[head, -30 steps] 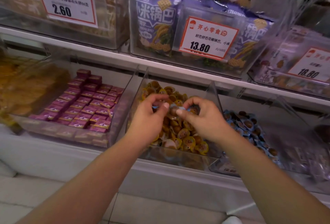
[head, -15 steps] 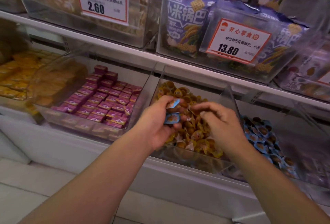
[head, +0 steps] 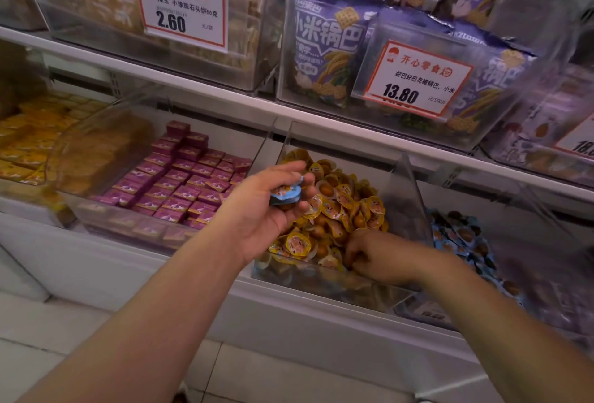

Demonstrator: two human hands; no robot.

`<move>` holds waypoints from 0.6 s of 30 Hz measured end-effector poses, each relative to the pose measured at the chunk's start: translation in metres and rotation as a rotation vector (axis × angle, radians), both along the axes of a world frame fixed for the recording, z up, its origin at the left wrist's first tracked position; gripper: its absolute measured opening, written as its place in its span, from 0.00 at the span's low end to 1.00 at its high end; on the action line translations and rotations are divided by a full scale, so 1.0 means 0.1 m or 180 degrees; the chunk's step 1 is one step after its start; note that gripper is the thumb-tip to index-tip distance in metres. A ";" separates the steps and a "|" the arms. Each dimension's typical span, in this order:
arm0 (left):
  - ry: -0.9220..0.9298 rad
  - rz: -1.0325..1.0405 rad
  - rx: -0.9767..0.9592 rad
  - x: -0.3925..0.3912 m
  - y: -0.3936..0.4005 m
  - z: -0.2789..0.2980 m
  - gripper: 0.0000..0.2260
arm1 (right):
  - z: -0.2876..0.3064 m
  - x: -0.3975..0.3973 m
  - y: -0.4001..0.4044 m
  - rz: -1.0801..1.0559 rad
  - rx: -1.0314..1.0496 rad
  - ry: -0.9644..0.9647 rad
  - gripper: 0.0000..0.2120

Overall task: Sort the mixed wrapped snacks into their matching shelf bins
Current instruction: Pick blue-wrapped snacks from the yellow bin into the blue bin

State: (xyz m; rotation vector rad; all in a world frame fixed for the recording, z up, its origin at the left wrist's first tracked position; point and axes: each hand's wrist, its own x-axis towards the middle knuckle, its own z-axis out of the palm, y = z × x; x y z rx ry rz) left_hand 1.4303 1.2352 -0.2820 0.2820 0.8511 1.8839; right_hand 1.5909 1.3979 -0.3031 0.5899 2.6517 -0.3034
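My left hand point(head: 266, 206) is raised over the left side of the middle clear bin point(head: 414, 196) and holds a few blue-wrapped snacks point(head: 285, 194) in its curled fingers. That bin is full of yellow-wrapped snacks point(head: 340, 209). My right hand point(head: 376, 256) reaches down into the bin's front right corner, fingers curled among the yellow snacks; what they grasp is hidden and blurred. To the right, another bin holds blue-wrapped snacks point(head: 463, 235).
A bin of purple boxed snacks point(head: 189, 184) stands left of the middle bin, with yellow packs point(head: 29, 142) further left. The upper shelf carries clear bins, purple snack bags point(head: 328, 48) and price tags point(head: 183, 3). White shelf front and tiled floor lie below.
My right hand dropped from beside the left hand down into the bin's front right corner. My left hand stayed raised with the blue snacks. The view shifted left.
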 end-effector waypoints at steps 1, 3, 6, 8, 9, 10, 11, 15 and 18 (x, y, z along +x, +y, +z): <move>0.0030 -0.0014 0.0001 -0.01 0.00 -0.01 0.13 | 0.00 -0.01 0.00 -0.0027 0.0115 -0.0056 0.13; 0.0097 -0.0010 -0.0004 -0.01 -0.01 -0.02 0.13 | -0.04 -0.04 -0.01 -0.0038 0.0260 -0.0074 0.15; 0.0187 0.0014 -0.0046 0.00 -0.01 -0.02 0.12 | -0.01 -0.04 -0.05 -0.0149 0.0188 -0.0006 0.14; 0.0259 0.0031 -0.0084 0.01 0.00 -0.01 0.12 | 0.04 -0.04 -0.08 -0.0181 0.0343 0.0127 0.14; 0.0295 0.0042 -0.0100 0.02 0.01 -0.01 0.11 | 0.05 -0.05 -0.10 -0.0140 0.0414 0.0283 0.14; 0.0334 0.0053 -0.0114 0.03 0.02 -0.01 0.11 | 0.04 -0.06 -0.13 -0.0123 0.0336 0.0457 0.15; 0.0377 0.0063 -0.0127 0.04 0.02 -0.02 0.11 | 0.04 -0.08 -0.17 -0.0116 0.0134 0.0536 0.15; 0.0554 0.0074 -0.0203 0.06 0.03 -0.03 0.10 | -0.03 -0.18 -0.28 -0.0279 -0.0411 0.0050 0.14; 0.0589 0.0078 -0.0208 0.05 0.03 -0.04 0.10 | -0.03 -0.22 -0.35 -0.0337 -0.0471 0.0333 0.12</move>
